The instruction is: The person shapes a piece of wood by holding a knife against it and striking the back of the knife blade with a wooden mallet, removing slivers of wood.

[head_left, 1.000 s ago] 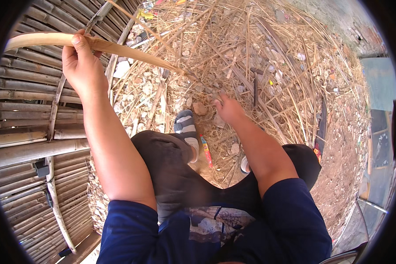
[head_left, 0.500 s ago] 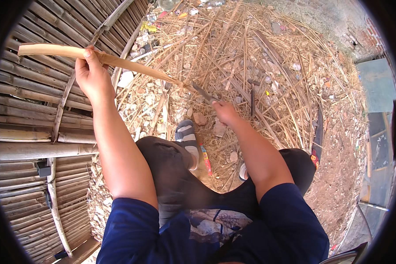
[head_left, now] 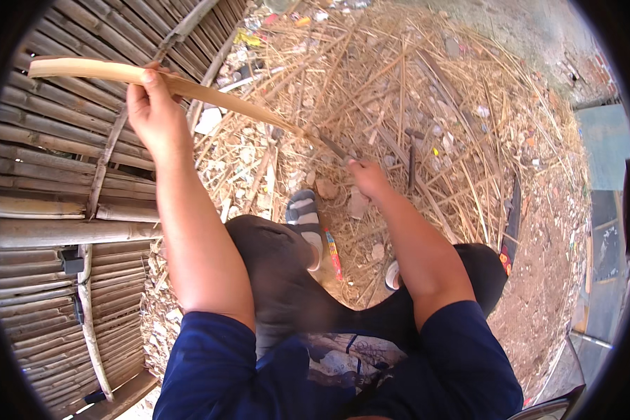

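The left hand (head_left: 159, 115) pinches 1 strip (head_left: 231, 103) partway along; the strip slants from in front of the wall (head_left: 45, 175) to above the straw (head_left: 378, 66); the right hand (head_left: 369, 179) grips 1 knife (head_left: 334, 147) near the strip's far end.

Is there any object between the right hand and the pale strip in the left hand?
Only the grey tool that the right hand grips; its far end appears to meet the pale strip. Nothing else visible stands between.
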Motion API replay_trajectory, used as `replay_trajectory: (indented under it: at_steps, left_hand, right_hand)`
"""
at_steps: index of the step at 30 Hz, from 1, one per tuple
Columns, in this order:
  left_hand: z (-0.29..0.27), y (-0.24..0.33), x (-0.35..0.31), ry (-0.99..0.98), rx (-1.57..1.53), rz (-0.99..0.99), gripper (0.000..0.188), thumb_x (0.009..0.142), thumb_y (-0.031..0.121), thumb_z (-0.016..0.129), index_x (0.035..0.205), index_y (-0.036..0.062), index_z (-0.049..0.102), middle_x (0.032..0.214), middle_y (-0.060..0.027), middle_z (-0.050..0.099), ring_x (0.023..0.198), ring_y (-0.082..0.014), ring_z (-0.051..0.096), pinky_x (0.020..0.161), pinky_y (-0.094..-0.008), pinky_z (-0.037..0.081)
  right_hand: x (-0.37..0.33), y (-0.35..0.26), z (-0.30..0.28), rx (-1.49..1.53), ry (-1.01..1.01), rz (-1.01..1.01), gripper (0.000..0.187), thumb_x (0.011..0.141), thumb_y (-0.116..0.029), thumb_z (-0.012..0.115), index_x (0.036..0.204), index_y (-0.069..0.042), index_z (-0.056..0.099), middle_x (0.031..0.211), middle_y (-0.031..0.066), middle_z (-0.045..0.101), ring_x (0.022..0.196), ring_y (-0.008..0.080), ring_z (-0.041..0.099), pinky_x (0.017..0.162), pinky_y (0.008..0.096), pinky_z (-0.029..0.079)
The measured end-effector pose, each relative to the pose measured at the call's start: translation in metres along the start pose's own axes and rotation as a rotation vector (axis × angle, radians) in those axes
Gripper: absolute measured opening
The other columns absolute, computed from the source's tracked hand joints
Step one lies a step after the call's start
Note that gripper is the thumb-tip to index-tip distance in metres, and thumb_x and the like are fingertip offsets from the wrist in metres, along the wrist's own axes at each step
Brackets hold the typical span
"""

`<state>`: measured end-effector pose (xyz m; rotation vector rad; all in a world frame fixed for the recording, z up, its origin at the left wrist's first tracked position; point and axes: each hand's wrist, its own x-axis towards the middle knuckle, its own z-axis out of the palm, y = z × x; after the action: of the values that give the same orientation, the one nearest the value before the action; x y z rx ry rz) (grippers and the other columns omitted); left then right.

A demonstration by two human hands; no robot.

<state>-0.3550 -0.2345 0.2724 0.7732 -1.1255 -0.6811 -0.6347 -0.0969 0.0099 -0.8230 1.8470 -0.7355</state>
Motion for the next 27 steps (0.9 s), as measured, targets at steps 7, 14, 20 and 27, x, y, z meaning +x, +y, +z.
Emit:
replay_trajectory:
  at_steps: [7, 14, 20, 27]
  left_hand:
    - [0.014, 0.000, -0.005, -0.108, -0.085, -0.044, 0.021, 0.107, 0.023, 0.058, 0.116, 0.0047, 0.063, 0.095, -0.0030, 0.065, 0.084, -0.0118, 0.063, 0.074, -0.0272, 0.053]
    - [0.015, 0.045, 0.000, -0.103, -0.008, 0.174, 0.041, 0.104, 0.039, 0.062, 0.117, 0.0007, 0.064, 0.108, -0.0108, 0.067, 0.100, -0.0173, 0.063, 0.086, -0.0348, 0.054]
    - [0.020, 0.120, 0.009, -0.055, -0.117, 0.260, 0.073, 0.097, 0.070, 0.052, 0.119, 0.0004, 0.055, 0.079, -0.0055, 0.052, 0.064, -0.0154, 0.049, 0.057, -0.0305, 0.045]
    - [0.033, 0.133, 0.002, -0.152, -0.384, 0.050, 0.077, 0.071, 0.084, 0.067, 0.071, 0.0127, 0.039, 0.061, 0.0021, 0.026, 0.054, -0.0107, 0.021, 0.051, -0.0270, 0.020]
  right_hand:
    - [-0.027, -0.031, -0.051, 0.394, -0.056, 0.217, 0.035, 0.106, -0.045, 0.051, 0.098, -0.012, 0.055, 0.066, 0.0003, 0.048, 0.047, 0.0142, 0.040, 0.046, 0.0337, 0.039]
    - [-0.069, -0.059, -0.071, 0.351, -0.042, 0.122, 0.038, 0.105, -0.047, 0.054, 0.111, -0.010, 0.058, 0.068, 0.0005, 0.051, 0.049, 0.0129, 0.044, 0.048, 0.0306, 0.043]
    - [-0.093, -0.068, -0.059, 0.352, 0.002, -0.094, 0.041, 0.104, -0.045, 0.055, 0.119, -0.007, 0.058, 0.078, 0.0044, 0.057, 0.056, 0.0134, 0.054, 0.053, 0.0318, 0.049]
    - [-0.067, -0.045, -0.011, -0.182, 0.188, -0.476, 0.048, 0.101, -0.043, 0.058, 0.123, -0.001, 0.058, 0.093, 0.0197, 0.069, 0.073, 0.0322, 0.067, 0.066, 0.0413, 0.052]
